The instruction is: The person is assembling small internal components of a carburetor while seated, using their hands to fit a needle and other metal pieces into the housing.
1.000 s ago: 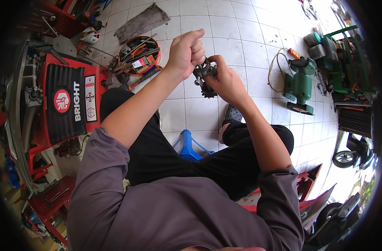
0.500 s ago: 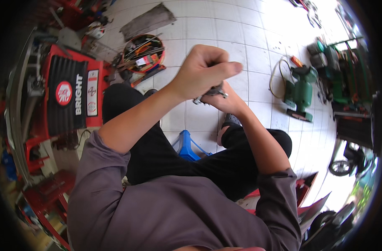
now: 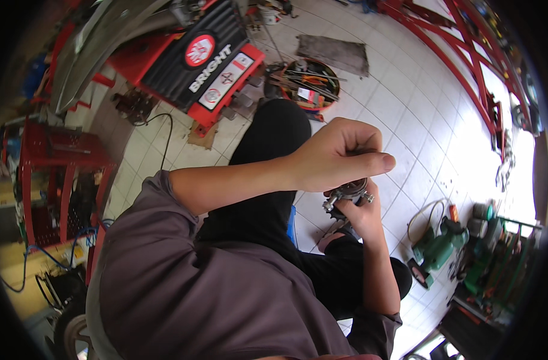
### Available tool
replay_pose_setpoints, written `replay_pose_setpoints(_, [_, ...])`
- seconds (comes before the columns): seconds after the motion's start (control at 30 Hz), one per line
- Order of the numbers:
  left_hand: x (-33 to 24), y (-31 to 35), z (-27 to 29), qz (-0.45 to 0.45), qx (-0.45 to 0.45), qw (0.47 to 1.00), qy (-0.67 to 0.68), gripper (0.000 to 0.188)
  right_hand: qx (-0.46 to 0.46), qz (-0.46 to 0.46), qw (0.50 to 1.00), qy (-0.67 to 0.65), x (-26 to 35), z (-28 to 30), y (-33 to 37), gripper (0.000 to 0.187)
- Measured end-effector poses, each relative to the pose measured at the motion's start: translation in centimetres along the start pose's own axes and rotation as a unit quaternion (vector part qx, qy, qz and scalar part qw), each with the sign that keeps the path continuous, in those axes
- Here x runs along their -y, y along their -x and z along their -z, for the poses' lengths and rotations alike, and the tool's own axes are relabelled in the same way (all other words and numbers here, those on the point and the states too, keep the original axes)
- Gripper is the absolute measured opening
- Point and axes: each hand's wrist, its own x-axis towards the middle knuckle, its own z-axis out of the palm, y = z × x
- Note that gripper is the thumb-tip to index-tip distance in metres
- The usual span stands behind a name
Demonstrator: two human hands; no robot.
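My left hand (image 3: pixel 337 155) is curled into a fist, thumb laid along the top, just above my right hand. Whatever its fingers close around is hidden. Below it, my right hand (image 3: pixel 365 217) grips a small round metal machine part (image 3: pixel 350 191) with bolts sticking out and a dark toothed edge on its underside. The left fist covers much of this part's top, so I cannot tell whether the fist touches it. Both hands are held out over my bent knees.
Ahead on the tiled floor stand a round tub of tools (image 3: pixel 323 108) and a grey mat (image 3: pixel 340 54). A red and black machine (image 3: pixel 193 60) is at the left front, a red cart (image 3: pixel 64 156) further left. At right is a green bench grinder (image 3: pixel 439 246).
My view has swung left, so the surroundings have shifted right in the picture. Both hands stay together, and more of the metal part shows beneath the left fist.
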Motion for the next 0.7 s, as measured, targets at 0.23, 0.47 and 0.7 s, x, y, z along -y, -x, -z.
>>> replay_pose_setpoints(0.23, [-6.1, 6.2, 3.4, -0.065, -0.078, 0.995, -0.010, 0.019, 0.118, 0.015, 0.992, -0.038, 2.2, -6.8, -2.6, 0.026])
replay_pose_setpoints(0.47, [-13.3, 9.5, 6.7, -0.203, -0.105, 0.945, -0.236, 0.020, 0.256, 0.038, 0.936, -0.238, 4.6, -12.2, -4.2, 0.027])
replay_pose_setpoints(0.7, [-19.3, 11.4, 17.3, -0.107, -0.339, 0.444, -0.823, 0.032, 0.255, 0.108, 0.921, -0.274, 5.5, -13.5, -4.7, 0.036])
